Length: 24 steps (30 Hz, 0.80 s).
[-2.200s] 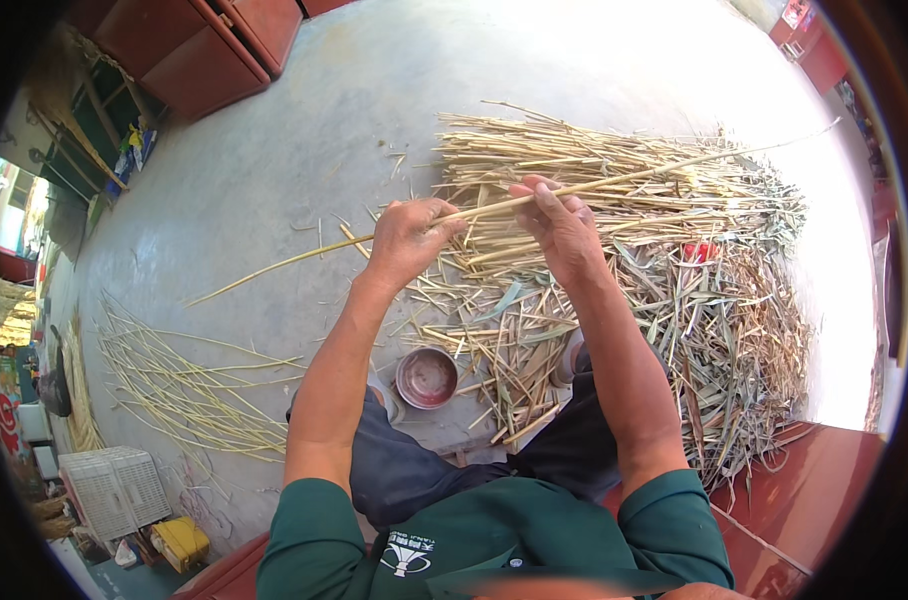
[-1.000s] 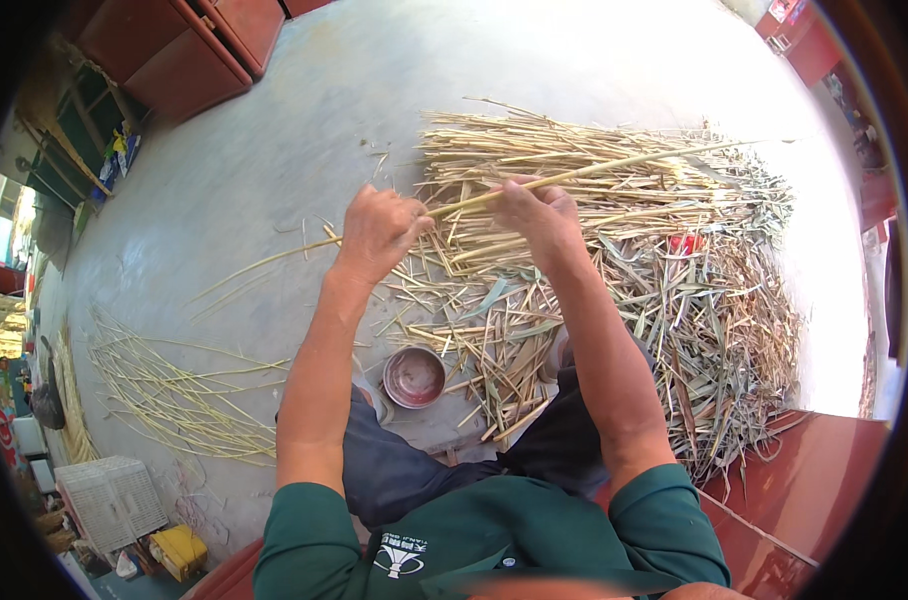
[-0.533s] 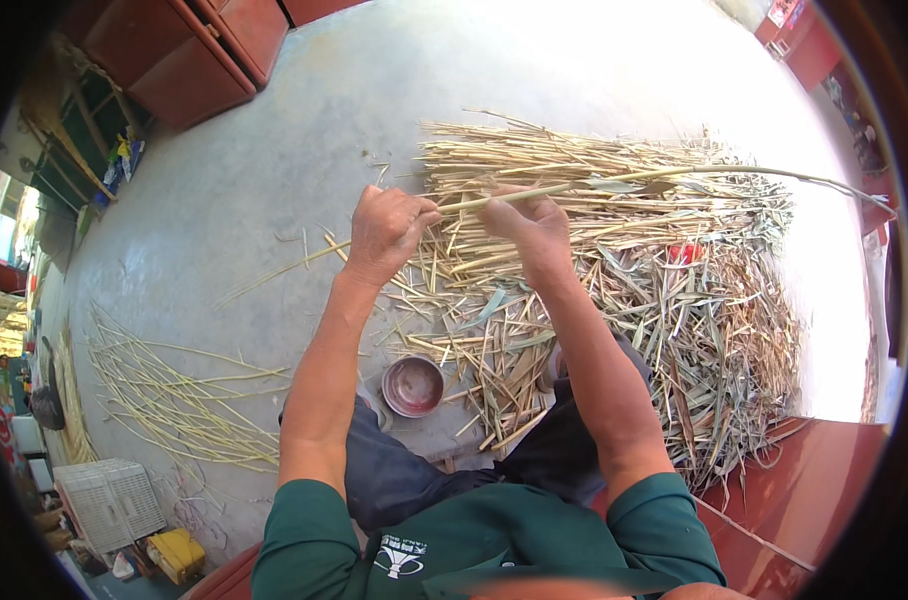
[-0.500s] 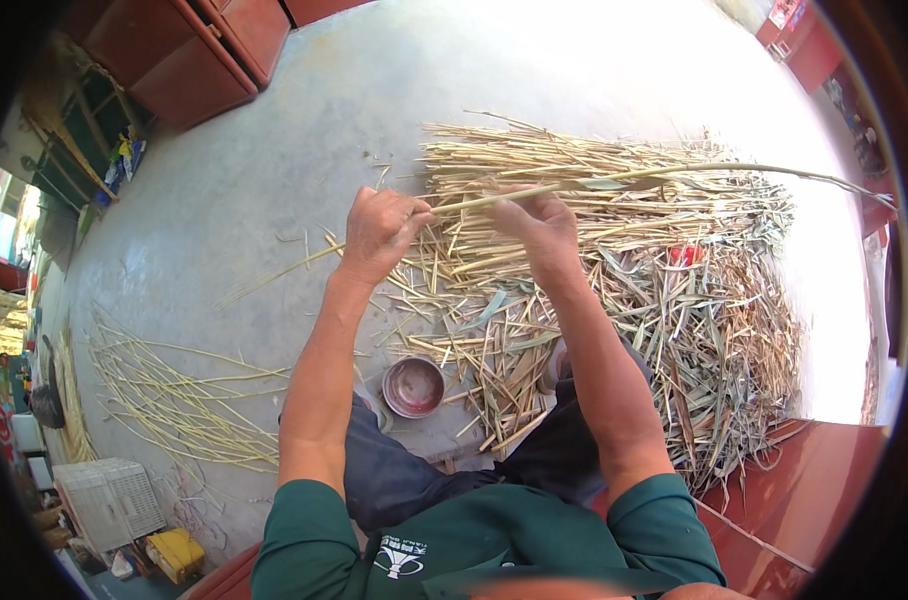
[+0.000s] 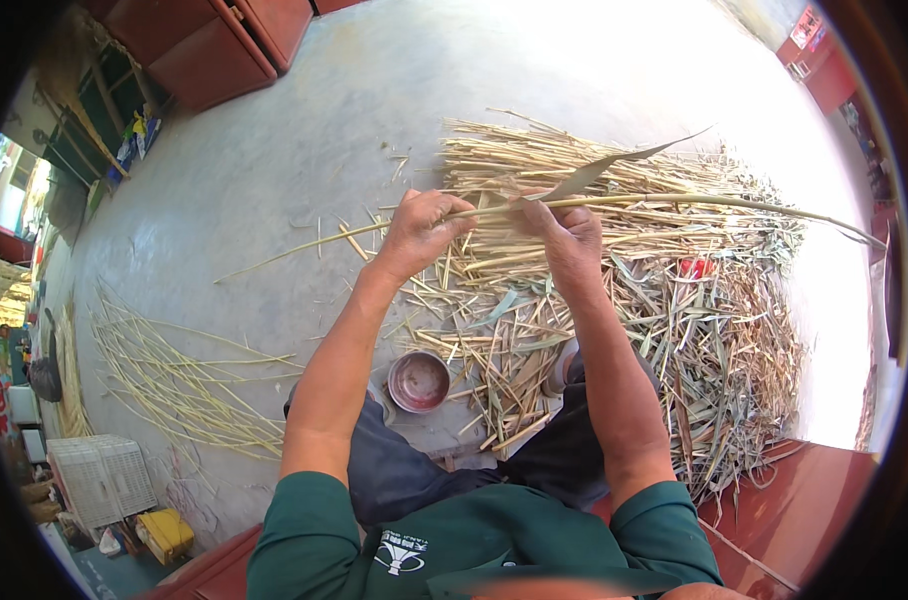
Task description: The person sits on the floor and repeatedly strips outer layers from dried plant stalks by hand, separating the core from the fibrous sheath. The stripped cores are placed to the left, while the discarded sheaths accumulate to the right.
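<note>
One stalk point(image 5: 664, 198) is held across the frame's upper middle, clamped in the fingers of the left hand point(image 5: 419, 237) and right hand point(image 5: 572, 245). Probably light and springy, it is best gripped mid-length

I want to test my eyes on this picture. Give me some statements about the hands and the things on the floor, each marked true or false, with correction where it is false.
1. The left hand holds a long stalk. True.
2. The round bowl lies to the right of the large stalk pile. False: it is on the floor, nearer the person and left of that pile.
3. A greyish-green leaf shows by the right hand. True.
4. The loose thin stems lie on the person's right. False: they lie on the left.
5. A yellow container is near the pale crate. True.
</note>
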Available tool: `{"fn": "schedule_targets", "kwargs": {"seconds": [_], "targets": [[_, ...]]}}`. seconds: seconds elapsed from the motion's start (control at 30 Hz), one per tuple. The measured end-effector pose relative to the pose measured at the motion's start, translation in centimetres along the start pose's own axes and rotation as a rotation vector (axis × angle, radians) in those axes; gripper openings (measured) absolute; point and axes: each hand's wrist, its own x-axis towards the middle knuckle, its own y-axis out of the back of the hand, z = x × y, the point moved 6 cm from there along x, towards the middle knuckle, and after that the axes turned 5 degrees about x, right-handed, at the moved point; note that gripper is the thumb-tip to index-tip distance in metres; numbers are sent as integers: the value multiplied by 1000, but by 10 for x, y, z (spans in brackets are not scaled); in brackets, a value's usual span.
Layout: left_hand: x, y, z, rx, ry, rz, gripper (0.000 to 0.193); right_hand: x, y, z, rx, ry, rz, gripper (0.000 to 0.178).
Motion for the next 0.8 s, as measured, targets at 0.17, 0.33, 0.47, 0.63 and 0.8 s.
{"fn": "schedule_targets", "kwargs": {"seconds": [0.17,0.33,0.47,0.63,0.8], "targets": [[0,-13,-23,-523,341,-153,13,-2,-1,4,-18,-68,-24,25],[-2,-9,-33,-581,452,-142,14,-1,-4,11,57,-91,-43,25],[-2,19,-52,-670,537,38,22,-1,7,15,30,-109,-17,24],[0,71,-75,-441,553,277,25,1,26,17,48,-149,-15,25],[10,24,0,486,-124,200,27,-2,9,32,177,-202,-39,24]]}}
